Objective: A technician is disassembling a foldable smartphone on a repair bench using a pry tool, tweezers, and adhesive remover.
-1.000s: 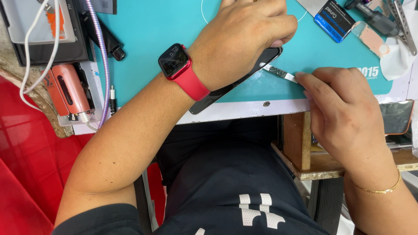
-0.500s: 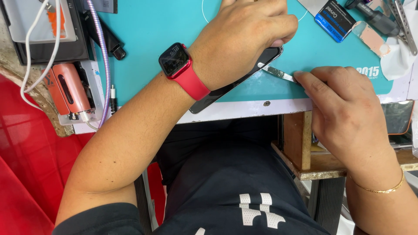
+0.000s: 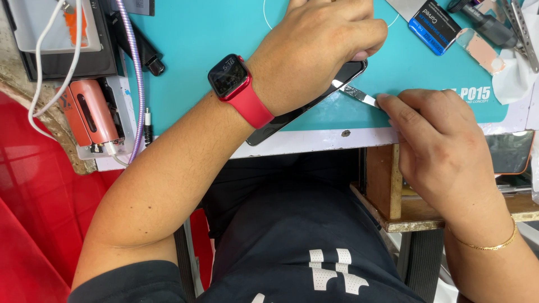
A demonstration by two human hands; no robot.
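Observation:
A black smartphone [image 3: 331, 90] lies slanted on a teal work mat [image 3: 202, 45]. My left hand [image 3: 314, 47], with a red-strapped watch [image 3: 233, 78] on its wrist, presses down on the phone and covers most of it. My right hand [image 3: 438, 146] pinches a thin flat metal blade [image 3: 353, 92], and the blade's tip touches the phone's right edge near the corner.
An orange device [image 3: 90, 112] with white cables [image 3: 50, 56] and a braided purple cable [image 3: 137, 73] sits at the left. A small blue box [image 3: 435, 25], a pink strip [image 3: 477, 47], tweezers [image 3: 519, 28] and white tissue [image 3: 514, 76] lie at the top right. The mat ends at the white bench edge [image 3: 314, 137].
The blade has slid slightly left along the phone's edge with my right hand. My left hand stays pressed on the phone.

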